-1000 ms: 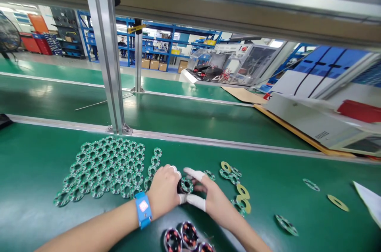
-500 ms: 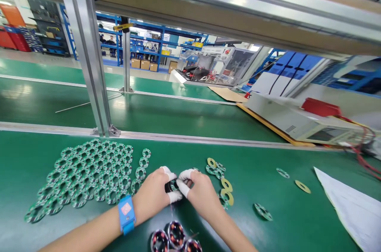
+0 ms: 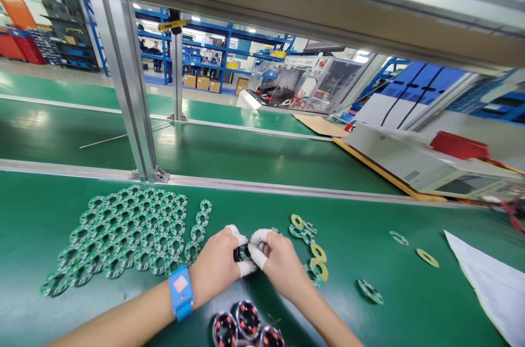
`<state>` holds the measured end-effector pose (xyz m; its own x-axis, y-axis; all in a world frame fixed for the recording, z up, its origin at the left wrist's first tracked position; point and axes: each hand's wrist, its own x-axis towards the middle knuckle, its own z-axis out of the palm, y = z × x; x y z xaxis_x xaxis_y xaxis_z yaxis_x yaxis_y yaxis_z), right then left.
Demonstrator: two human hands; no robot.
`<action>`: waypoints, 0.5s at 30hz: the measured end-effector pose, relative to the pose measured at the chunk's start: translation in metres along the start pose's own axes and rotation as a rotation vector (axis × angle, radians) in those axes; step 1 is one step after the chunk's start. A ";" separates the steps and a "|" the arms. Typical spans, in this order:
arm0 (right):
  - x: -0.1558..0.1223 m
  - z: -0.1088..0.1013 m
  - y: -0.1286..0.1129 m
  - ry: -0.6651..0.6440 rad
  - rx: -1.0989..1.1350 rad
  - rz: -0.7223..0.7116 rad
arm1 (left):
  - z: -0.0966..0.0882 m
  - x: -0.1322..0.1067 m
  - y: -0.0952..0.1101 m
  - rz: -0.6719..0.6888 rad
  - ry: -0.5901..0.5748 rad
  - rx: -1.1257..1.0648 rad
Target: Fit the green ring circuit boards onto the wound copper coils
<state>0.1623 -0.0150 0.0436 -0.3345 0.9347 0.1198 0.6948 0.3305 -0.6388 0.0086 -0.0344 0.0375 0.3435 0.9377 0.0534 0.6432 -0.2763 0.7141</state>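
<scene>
My left hand (image 3: 217,259), with white finger cots on its tips and a blue wrist strap (image 3: 181,290), grips a small dark ring-shaped part (image 3: 241,253) between thumb and fingers. Pinched against the right side of that part is my right hand (image 3: 283,268), also in finger cots; whatever lies between its fingertips is hidden. Below the hands, several motor stators (image 3: 225,329) with copper windings stand close together. Left of my hands, ring-shaped green circuit boards (image 3: 129,232) lie in neat rows, with a short separate column (image 3: 198,233) beside them.
Right of my hands lie loose circuit boards (image 3: 301,231) and yellow rings (image 3: 318,252). Farther right are another board (image 3: 369,291), a yellow ring (image 3: 427,257) and a white sheet (image 3: 488,281). An aluminium post (image 3: 123,74) rises behind the boards; a grey case (image 3: 406,156) stands back right.
The view has shifted slightly, so the bench things sit a little farther right and higher. Both hands keep their hold at the dark part, with only small finger movement.
</scene>
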 end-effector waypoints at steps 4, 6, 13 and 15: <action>-0.002 0.003 0.000 0.019 -0.056 0.003 | 0.002 -0.001 -0.002 -0.008 0.009 -0.032; -0.002 0.005 -0.001 0.032 -0.077 0.005 | 0.001 -0.001 -0.004 -0.006 0.016 -0.043; -0.001 -0.010 0.013 -0.081 0.349 0.105 | -0.010 -0.008 0.000 0.027 0.040 0.024; 0.000 -0.013 0.022 -0.164 0.552 0.127 | -0.010 -0.011 0.003 0.085 0.068 0.133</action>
<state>0.1855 -0.0064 0.0393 -0.3953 0.9155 -0.0745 0.3164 0.0595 -0.9468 0.0002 -0.0437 0.0462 0.3559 0.9207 0.1603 0.7003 -0.3763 0.6066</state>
